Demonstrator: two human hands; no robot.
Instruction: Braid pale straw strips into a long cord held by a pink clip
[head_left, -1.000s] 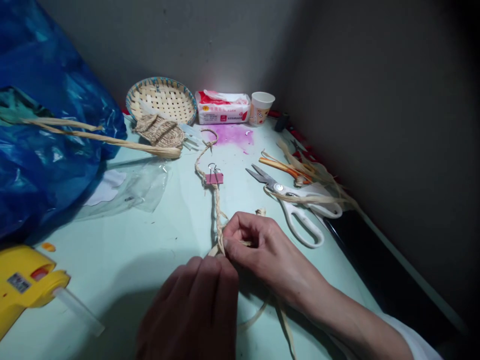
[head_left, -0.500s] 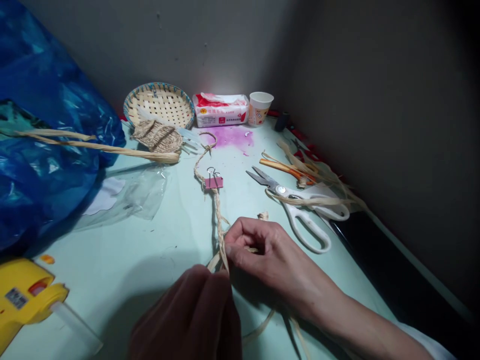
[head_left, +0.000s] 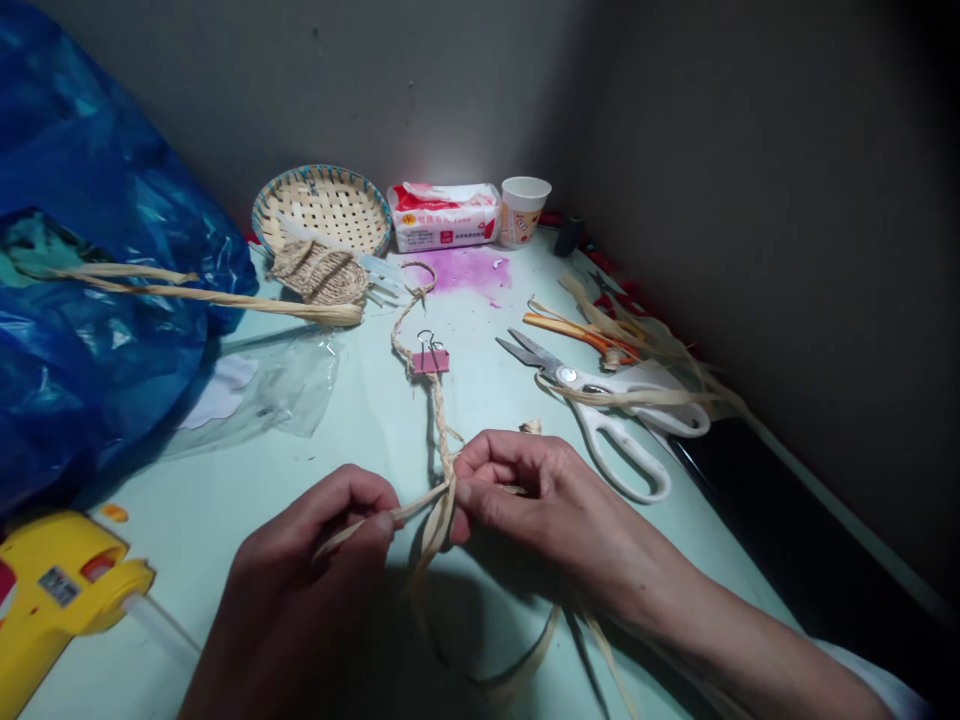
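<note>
A thin straw-coloured braid (head_left: 440, 420) runs down the table toward me, gripped near its upper part by a pink binder clip (head_left: 431, 361). Beyond the clip it curves up to a small loop. My left hand (head_left: 322, 560) pinches one raffia strand (head_left: 416, 503) and draws it out to the left of the braid. At the braid's lower end, my right hand (head_left: 525, 490) is closed with thumb and fingers on the strands there. Another flat strand hangs loose between the hands, and longer ends trail below onto the table.
White-handled scissors (head_left: 600, 410) lie open on the right beside loose raffia and a black slab (head_left: 750, 500). A yellow glue gun (head_left: 67, 590) is at lower left, below a blue plastic bag (head_left: 112, 300). Behind stand a woven basket (head_left: 330, 200), tissue pack (head_left: 446, 220) and paper cup (head_left: 523, 215).
My left hand has moved left from beneath the braid's end, pulling a strand out sideways. My right hand stays at nearly the same spot on the braid.
</note>
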